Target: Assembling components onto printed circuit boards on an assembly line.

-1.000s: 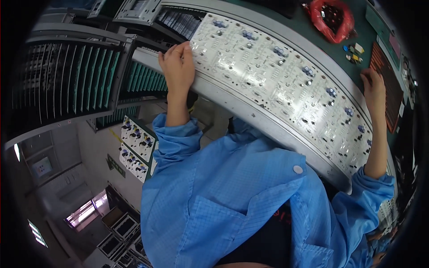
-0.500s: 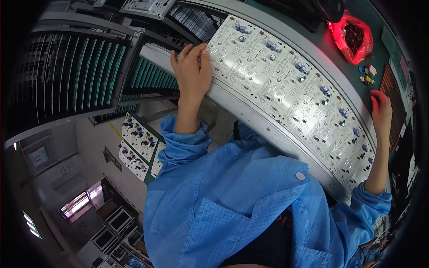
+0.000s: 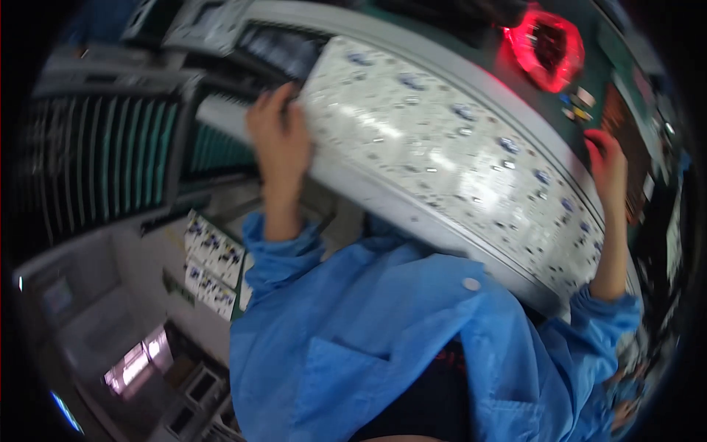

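A long white circuit board panel (image 3: 442, 162) lies on a metal rail track, slanting from upper left to lower right. Small parts, among them blue components in a row, dot its surface, though motion blurs them. My left hand (image 3: 281, 140) is at the panel's left end, thumb close to its edge and fingers apart over the rail; whether it touches the board I cannot tell. Off the panel's far right side, my right hand (image 3: 609, 166) hovers by the green table, thumb and finger apart with nothing visible between them. Loose small coloured parts (image 3: 577, 107) lie just beyond it.
A red bag (image 3: 526, 48) of dark parts sits on the far table. Beside it stretches a brown strip-like tray (image 3: 626, 140). Racks of upright green boards (image 3: 125, 155) stand at left. More populated boards (image 3: 210, 265) lie lower left. The near metal rail (image 3: 398, 210) borders my body.
The whole view has shifted and blurred, the panel now appearing further left. Both hands keep about the same places relative to the panel.
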Available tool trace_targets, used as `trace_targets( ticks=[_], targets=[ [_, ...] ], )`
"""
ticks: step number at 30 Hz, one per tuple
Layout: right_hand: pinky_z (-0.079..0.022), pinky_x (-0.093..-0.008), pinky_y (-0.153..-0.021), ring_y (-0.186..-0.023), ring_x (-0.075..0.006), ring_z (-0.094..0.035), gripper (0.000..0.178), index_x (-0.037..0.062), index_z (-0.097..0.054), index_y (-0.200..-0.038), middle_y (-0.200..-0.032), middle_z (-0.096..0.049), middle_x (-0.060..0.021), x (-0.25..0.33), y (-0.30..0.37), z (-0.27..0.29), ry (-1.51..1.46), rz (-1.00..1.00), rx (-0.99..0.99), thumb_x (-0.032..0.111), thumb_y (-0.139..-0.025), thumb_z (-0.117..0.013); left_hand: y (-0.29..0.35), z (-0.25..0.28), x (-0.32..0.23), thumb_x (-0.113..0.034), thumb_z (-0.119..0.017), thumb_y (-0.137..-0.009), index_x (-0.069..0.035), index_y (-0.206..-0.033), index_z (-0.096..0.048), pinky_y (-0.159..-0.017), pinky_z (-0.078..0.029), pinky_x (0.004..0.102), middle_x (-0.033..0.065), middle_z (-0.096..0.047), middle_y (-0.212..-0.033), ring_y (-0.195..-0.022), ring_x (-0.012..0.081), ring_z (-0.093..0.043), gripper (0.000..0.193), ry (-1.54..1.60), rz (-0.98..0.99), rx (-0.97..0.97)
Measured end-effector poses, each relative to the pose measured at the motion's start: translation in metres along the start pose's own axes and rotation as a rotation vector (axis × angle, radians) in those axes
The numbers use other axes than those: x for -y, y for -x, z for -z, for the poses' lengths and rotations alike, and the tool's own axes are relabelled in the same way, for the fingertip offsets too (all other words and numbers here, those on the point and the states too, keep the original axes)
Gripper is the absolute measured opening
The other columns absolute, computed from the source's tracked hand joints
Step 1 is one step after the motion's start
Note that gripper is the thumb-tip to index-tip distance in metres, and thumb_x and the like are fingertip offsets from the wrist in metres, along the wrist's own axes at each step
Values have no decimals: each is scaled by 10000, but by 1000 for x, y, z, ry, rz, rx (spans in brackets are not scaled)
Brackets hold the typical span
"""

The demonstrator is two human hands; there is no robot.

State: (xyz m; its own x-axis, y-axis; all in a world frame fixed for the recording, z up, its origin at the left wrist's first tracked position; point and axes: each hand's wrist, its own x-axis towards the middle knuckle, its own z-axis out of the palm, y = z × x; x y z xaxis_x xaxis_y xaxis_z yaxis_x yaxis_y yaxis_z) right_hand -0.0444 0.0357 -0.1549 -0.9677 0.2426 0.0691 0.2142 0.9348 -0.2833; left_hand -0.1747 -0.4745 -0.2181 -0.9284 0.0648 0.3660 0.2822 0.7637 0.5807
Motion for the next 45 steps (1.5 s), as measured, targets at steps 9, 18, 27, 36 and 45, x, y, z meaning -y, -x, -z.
trace_targets(
  ticks=[9, 18, 27, 36, 45],
  targets=[
    [-507, -264, -773, -860, -142, -642, 187, 5, -657, -1058, -957, -653, -99, 15, 0, 2, -281, -184, 19, 16, -872, -636, -20, 35, -94, -63, -585, -910, -25, -1194, -614, -912, -457, 337, 190, -624, -1149, -1107, 312, -581, 288, 468, 3, 313],
    [-505, -272, -775, -851, -139, -638, 159, 9, -657, -1034, -899, -637, -80, -35, 22, 39, -235, -292, -173, 70, -890, -634, -62, -45, -230, 3, -611, -803, 23, -1034, -625, -822, -477, 404, 163, -641, -925, -881, 363, -579, 232, 227, -826, 629],
    [-480, -355, -807, -901, -266, -596, 132, 29, -663, -951, -900, -646, -94, -63, 36, 45, 136, -74, -222, 101, -841, -669, -38, -156, -297, 55, -601, -723, 55, -971, -632, -851, -494, 439, 259, -549, -1056, -1023, 385, -494, 249, 153, -1155, 599],
    [-454, -363, -822, -948, -292, -545, 120, 52, -664, -931, -919, -631, -79, -67, 3, 40, 116, 63, -275, 98, -821, -678, -71, -195, -329, 24, -648, -695, 60, -936, -630, -841, -505, 433, 261, -559, -1034, -1012, 391, -520, 244, 23, -1085, 423],
    [-429, -399, -844, -952, -283, -526, 122, 83, -670, -916, -948, -613, -61, -60, -24, 16, 154, 220, -339, 130, -806, -694, -129, -172, -275, 8, -609, -750, 29, -977, -641, -848, -488, 454, 227, -624, -962, -923, 402, -606, 229, -148, -703, 310]
  ],
)
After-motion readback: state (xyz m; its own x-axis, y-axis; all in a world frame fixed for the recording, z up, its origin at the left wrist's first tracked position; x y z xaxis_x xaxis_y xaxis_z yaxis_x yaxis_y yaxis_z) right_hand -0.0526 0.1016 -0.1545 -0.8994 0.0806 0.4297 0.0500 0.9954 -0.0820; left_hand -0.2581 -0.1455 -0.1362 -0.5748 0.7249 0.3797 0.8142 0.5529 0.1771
